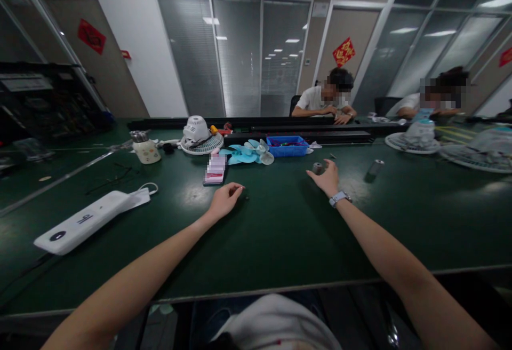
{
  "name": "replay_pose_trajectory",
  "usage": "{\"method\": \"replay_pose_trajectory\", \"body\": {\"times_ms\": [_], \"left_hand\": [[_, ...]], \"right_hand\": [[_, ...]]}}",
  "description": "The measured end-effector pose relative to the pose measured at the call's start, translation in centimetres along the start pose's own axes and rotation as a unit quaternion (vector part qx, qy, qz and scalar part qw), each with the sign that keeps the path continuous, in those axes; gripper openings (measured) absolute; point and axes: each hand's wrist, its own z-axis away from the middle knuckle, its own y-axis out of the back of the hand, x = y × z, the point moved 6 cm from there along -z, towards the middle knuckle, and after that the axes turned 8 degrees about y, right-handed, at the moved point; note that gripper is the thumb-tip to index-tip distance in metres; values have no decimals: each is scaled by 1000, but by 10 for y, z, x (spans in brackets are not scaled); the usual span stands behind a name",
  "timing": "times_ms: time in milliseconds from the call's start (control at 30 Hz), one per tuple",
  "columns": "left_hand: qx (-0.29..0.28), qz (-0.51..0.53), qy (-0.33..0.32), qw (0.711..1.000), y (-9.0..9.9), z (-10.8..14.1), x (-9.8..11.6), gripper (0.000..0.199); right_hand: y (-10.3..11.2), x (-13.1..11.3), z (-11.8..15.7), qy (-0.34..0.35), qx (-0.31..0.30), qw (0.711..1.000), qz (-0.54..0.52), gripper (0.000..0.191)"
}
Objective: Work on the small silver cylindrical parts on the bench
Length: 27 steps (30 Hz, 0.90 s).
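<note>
My left hand [226,199] rests low over the green table [276,248], thumb and fingertips pinched together. Whatever is between those fingertips is too small to make out. A tiny dark piece [247,198] lies just to the right of them. My right hand [327,179], with a watch on its wrist, has thumb and fingers apart on either side of a small metal cylinder [318,167] that looks like a motor. Contact with it cannot be made out. A similar metal cylinder [376,167] stands farther right, and a small thin piece [333,156] lies beyond my right fingertips.
Light-blue fan blades [250,152], a blue tray [287,146] of small parts and a phone [216,168] lie ahead. White fan parts [196,131] stand behind. Leftward are a patterned bottle [145,148] and a long white device [88,222]. Two people sit opposite.
</note>
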Motion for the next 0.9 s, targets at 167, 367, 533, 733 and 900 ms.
{"method": "replay_pose_trajectory", "body": {"times_ms": [167,367,533,733,900], "left_hand": [[15,19,2,1000,0,-2,-3,32],[39,31,1,999,2,-2,-4,26],[37,21,1,999,0,-2,-4,25],[30,19,7,999,-1,-3,-6,26],[14,16,7,1000,1,3,-2,26]], "right_hand": [[10,-117,44,209,-63,975,-29,50],[-30,-204,133,372,-395,824,-161,42],[-39,-205,134,383,-389,821,-165,34],[-34,-202,125,323,-372,854,-169,19],[-10,-171,80,272,-274,906,-177,20]]}}
